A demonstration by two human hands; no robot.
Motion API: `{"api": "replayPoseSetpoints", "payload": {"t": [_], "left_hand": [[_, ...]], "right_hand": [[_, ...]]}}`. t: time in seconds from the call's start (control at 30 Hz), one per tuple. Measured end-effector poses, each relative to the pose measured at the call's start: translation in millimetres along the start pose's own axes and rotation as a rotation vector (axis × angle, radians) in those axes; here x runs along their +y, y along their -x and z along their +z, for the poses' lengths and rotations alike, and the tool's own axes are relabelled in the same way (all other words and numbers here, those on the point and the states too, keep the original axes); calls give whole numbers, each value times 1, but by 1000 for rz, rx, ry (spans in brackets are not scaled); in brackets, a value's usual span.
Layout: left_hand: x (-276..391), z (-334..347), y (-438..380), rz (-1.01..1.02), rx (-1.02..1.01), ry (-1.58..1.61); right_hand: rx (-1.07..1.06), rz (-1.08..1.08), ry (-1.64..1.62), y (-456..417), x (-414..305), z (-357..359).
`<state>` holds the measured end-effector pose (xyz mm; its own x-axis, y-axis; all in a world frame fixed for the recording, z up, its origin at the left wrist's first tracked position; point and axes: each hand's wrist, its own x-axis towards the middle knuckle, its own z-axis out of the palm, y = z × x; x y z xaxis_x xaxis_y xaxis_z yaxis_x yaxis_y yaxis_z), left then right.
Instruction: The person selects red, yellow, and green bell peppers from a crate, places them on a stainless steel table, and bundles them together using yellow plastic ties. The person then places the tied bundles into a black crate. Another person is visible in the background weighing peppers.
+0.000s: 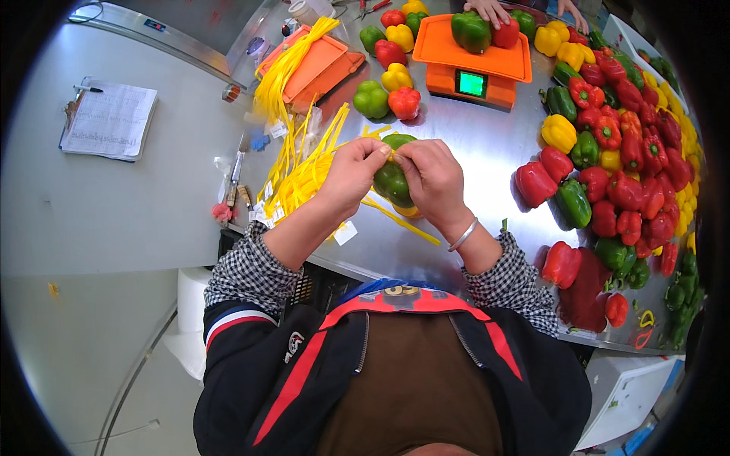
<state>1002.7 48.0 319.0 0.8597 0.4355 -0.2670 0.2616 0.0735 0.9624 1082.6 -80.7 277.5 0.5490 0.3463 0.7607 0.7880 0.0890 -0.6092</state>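
Observation:
Both my hands meet over a green bell pepper (392,183) on the steel table. Between thumb and fingertips, my left hand (358,170) pinches a yellow strip (392,154) that crosses the pepper. From the other side my right hand (434,178) pinches the same strip, its fingertips close to the left ones. A yellow-orange pepper (407,211) shows partly below the green one; my right hand hides some of both. Loose yellow strips (302,181) with white tags lie in a heap beside my left forearm.
An orange scale (471,80) with a lit display stands ahead; another person's hand (490,10) touches a red pepper (505,33) on it. Several mixed peppers (627,154) are piled at right. A second orange scale (316,65) and a knife (234,179) are at left.

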Motion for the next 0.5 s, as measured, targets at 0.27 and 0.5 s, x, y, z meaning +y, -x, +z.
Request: {"api": "replayPoseSetpoints", "payload": {"t": [0.27, 0.5], "left_hand": [[-19, 8, 5, 331, 151, -137], [-29, 10, 8, 685, 291, -615]], "right_hand": [[-82, 105, -26, -6, -6, -3], [-137, 153, -37, 6, -3, 1]]}}
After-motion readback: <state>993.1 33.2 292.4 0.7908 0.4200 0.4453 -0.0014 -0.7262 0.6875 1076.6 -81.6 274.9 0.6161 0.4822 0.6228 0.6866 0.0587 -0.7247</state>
